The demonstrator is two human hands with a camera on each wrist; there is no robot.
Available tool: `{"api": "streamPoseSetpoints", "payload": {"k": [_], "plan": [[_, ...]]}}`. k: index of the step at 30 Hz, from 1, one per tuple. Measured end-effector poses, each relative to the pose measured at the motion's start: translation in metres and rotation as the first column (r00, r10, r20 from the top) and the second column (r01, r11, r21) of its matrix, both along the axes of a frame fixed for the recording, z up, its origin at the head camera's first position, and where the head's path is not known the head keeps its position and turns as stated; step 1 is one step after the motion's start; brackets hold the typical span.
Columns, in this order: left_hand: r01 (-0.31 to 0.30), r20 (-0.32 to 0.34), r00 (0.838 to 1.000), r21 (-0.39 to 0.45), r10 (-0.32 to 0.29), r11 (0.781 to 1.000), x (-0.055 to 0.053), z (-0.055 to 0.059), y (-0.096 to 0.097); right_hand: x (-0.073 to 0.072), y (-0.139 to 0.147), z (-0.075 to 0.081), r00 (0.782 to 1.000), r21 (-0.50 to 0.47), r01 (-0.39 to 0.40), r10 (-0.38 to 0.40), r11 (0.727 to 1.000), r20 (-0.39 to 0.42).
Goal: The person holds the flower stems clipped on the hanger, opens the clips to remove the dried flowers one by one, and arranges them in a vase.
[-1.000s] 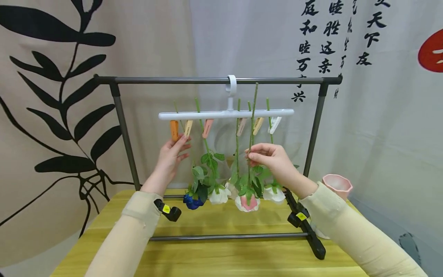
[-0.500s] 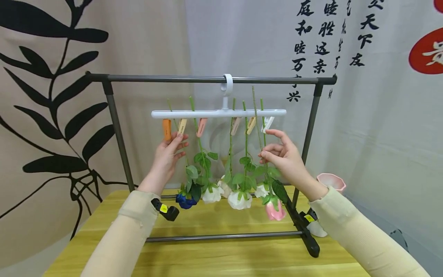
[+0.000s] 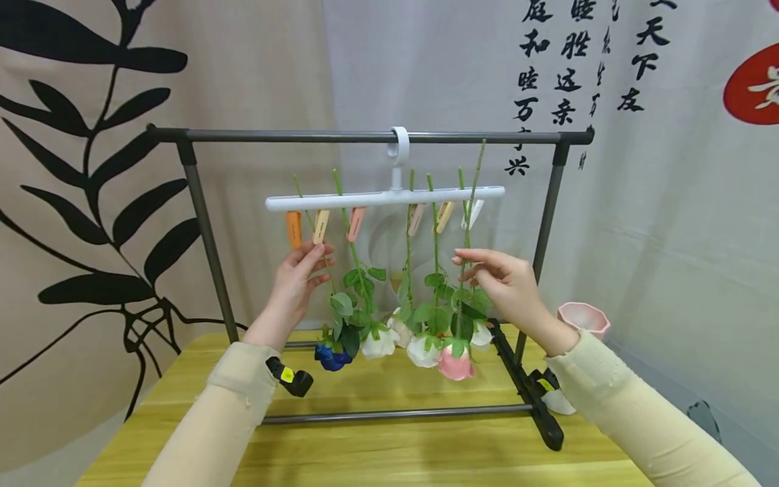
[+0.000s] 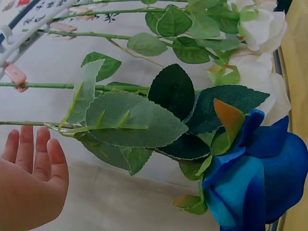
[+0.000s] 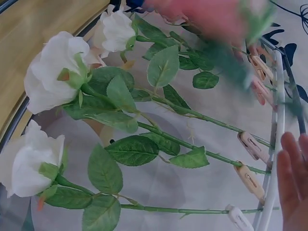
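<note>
A white clip hanger [image 3: 383, 198] hangs from the grey rack bar [image 3: 292, 136], with several roses clipped head-down by their stems. My right hand [image 3: 465, 260] pinches the green stem of a pink rose [image 3: 456, 365], which hangs upside down just in front of the white end clip [image 3: 473, 213]; its stem tip reaches above the hanger. This rose shows as a blur [image 5: 207, 19] in the right wrist view. My left hand [image 3: 316, 256] is up by the cream clip [image 3: 320, 226], fingers straight [image 4: 33, 154], beside the blue rose's [image 4: 255, 178] stem.
White roses [image 3: 379, 343] [image 5: 53, 72] hang low over the yellow wooden table [image 3: 389, 453]. An orange clip [image 3: 294, 229] at the hanger's left end holds nothing. A pink cup [image 3: 583, 319] stands at the right behind the rack's black foot [image 3: 535, 399]. Printed curtains hang behind.
The pink rose's head has swung left and its stem top has tilted right, up past the hanger. My right fingers have closed on the stem. The left hand has barely moved.
</note>
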State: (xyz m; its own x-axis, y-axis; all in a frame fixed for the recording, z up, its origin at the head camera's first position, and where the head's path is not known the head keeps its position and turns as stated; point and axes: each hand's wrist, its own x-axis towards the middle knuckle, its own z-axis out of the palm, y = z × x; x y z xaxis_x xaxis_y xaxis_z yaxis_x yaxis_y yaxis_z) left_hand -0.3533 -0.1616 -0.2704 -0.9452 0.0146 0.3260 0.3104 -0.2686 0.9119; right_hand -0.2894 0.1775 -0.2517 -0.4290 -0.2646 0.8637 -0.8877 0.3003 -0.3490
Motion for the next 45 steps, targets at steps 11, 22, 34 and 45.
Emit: {"api": "streamPoseSetpoints", "payload": {"k": [11, 22, 34, 45], "plan": [[0.01, -0.009, 1.0, 0.005, -0.01, 1.0, 0.001, 0.003, 0.001, 0.001, 0.002, 0.015, 0.925, 0.015, 0.152, -0.137, 0.988, -0.354], [0.018, -0.01, 1.0, 0.079, -0.017, 0.997, 0.002, 0.007, 0.004, 0.002, 0.028, 0.017, 0.771, 0.025, 0.368, -0.29, 0.93, -0.567], [0.029, -0.012, 1.0, 0.109, -0.028, 0.994, 0.002, 0.009, -0.003, -0.001, 0.046, 0.018, 0.816, 0.052, 0.384, -0.312, 0.922, -0.487], [0.032, -0.005, 0.999, 0.116, -0.032, 0.993, -0.001, 0.009, -0.001, -0.002, 0.058, 0.017, 0.86, -0.06, 0.358, -0.354, 0.932, -0.369]]}}
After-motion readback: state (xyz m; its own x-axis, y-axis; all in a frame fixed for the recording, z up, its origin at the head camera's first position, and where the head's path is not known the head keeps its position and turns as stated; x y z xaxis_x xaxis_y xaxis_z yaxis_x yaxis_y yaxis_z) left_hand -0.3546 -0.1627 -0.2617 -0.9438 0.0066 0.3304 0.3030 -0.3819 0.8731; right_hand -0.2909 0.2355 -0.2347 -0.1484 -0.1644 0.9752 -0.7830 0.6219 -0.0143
